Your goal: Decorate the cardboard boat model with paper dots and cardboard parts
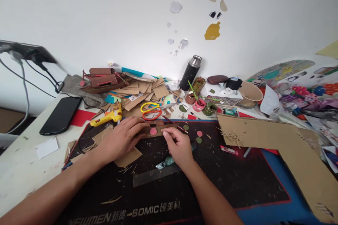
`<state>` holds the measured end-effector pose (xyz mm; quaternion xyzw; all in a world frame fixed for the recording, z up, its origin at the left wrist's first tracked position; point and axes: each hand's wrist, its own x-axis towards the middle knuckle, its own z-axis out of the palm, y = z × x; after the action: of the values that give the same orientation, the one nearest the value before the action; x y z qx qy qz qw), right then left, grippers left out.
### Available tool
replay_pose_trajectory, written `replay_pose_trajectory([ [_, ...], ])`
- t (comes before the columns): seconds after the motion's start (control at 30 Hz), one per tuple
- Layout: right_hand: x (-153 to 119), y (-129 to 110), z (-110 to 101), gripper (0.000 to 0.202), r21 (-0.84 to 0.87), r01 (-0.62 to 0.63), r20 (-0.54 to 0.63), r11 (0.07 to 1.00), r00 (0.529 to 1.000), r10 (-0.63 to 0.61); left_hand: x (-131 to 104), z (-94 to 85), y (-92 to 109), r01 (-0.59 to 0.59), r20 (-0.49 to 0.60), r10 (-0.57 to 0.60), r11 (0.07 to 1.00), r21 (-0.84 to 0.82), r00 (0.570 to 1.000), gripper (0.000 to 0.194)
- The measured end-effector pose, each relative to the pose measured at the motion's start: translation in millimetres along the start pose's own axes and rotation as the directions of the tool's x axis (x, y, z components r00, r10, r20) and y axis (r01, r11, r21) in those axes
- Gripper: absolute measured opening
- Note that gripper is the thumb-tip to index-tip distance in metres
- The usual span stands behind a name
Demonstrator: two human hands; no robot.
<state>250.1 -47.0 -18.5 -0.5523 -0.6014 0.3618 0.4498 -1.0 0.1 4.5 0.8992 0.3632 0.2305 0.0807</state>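
A narrow brown cardboard strip (159,132) lies across the mat between my hands, with a pink disc (153,131) on its face. My left hand (124,134) is curled over the strip's left end, and its thumb is mostly hidden. Thumb and forefinger of my right hand (180,146) are pinched at the strip's right part; whether a smaller piece is also between them is too small to tell. Beneath the right hand lies a green-handled cutter knife (169,161), partly covered by it. Another pink disc (199,133) and green discs (199,140) rest to the right.
Behind the hands are scissors (151,110), a yellow glue gun (107,117), cardboard scraps (142,89) and open paint jars (199,104). A black bottle (190,72) leans near the wall. A phone (61,116) lies left; a large cardboard piece (253,132) covers the right side.
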Motion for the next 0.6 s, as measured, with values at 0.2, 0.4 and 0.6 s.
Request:
replay_pose_trajectory([
  [0.2, -1.1, -5.1, 0.1, 0.024, -0.113, 0.102, 0.089, 0.988, 0.992, -0.092, 1.3, -4.3, 2.8, -0.096, 0.002, 0.096, 0.995, 0.029, 0.995, 0.033],
  [0.4, -2.4, -8.1, -0.5, 0.025, -0.088, 0.178, 0.17, 0.98, 0.972, -0.162, 1.3, -7.6, 4.6, -0.137, 0.02, 0.137, 0.99, 0.024, 0.99, 0.046],
  [0.6, -0.8, -6.5, 0.5, 0.028, -0.064, 0.211, 0.175, 0.975, 0.965, -0.197, -1.3, -4.9, 0.5, -0.121, 0.083, 0.12, 0.993, -0.002, 0.989, 0.046],
])
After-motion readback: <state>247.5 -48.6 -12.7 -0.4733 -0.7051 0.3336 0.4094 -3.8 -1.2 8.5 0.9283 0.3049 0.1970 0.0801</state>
